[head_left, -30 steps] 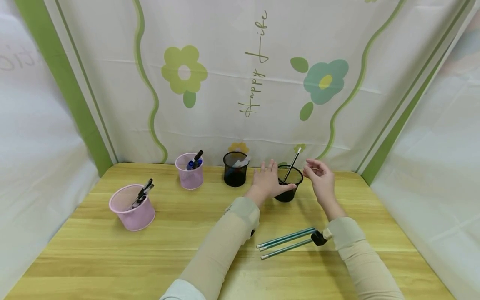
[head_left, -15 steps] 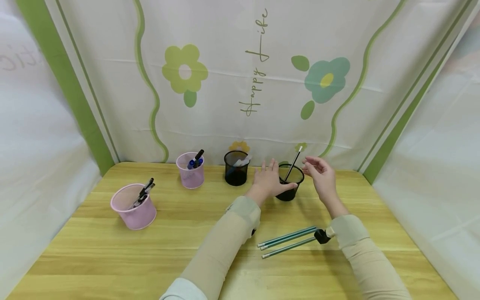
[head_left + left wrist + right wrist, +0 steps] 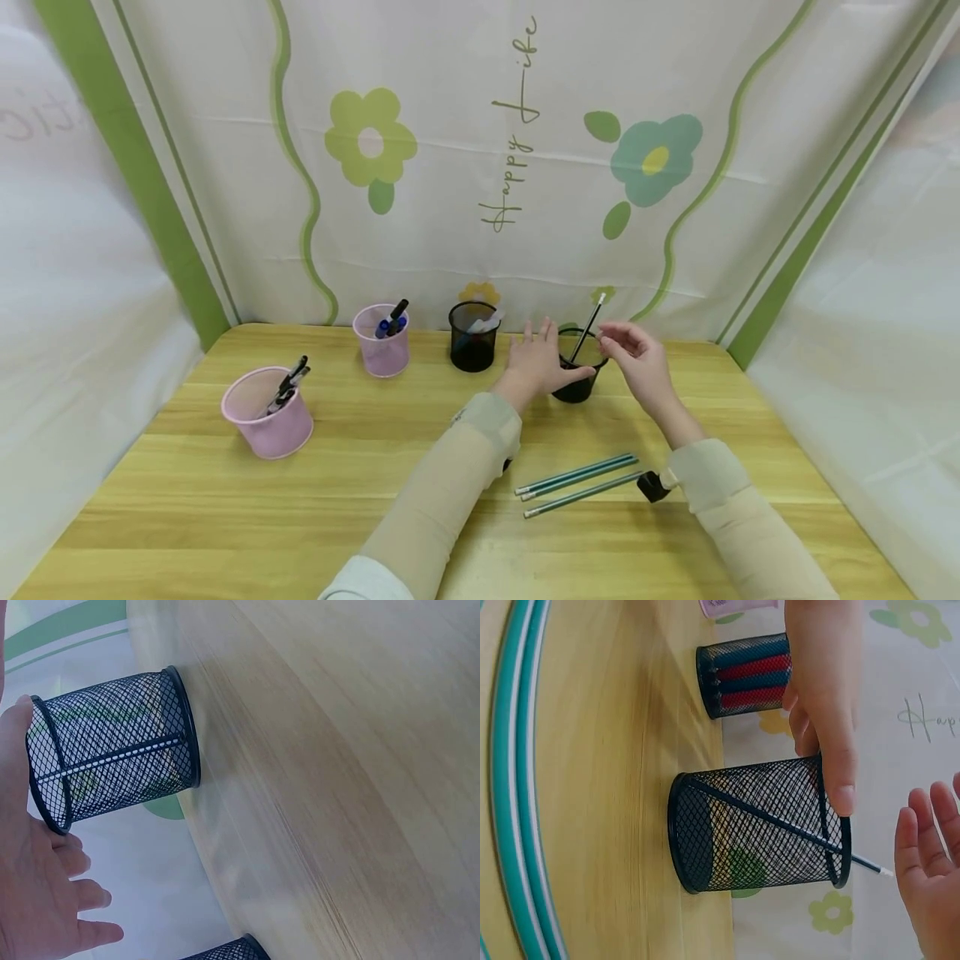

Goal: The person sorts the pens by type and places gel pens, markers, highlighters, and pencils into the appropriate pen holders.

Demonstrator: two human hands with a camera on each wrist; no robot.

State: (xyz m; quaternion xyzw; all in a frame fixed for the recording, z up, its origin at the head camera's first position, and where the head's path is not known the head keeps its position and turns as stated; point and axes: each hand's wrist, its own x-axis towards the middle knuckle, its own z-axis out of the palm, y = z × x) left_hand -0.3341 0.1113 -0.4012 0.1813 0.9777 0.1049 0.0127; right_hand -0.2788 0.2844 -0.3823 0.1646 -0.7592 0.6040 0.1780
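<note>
In the head view, my left hand [image 3: 534,364] rests on the left side of a black mesh pen cup [image 3: 574,390], fingers spread and straight, thumb along the near rim. A dark pencil [image 3: 587,330] with a white end leans inside that cup and sticks out over the rim. Just right of the rim is my right hand [image 3: 640,360], its fingers loosely bent. From the right wrist camera, nothing shows in those fingers [image 3: 928,832]. Several green pencils [image 3: 573,479] lie on the table between my forearms.
A second black mesh cup [image 3: 472,353] with pale-ended items stands to the left. Further left are a small pink mesh cup [image 3: 384,358] with pens and a larger pink one [image 3: 273,433] with black pens. A printed cloth [image 3: 450,242] hangs behind the wooden table [image 3: 337,517].
My right hand first shifts slightly away, then comes closer to the cup's rim, while its forearm moves right. The left hand, the cup and the leaning pencil hold their places.
</note>
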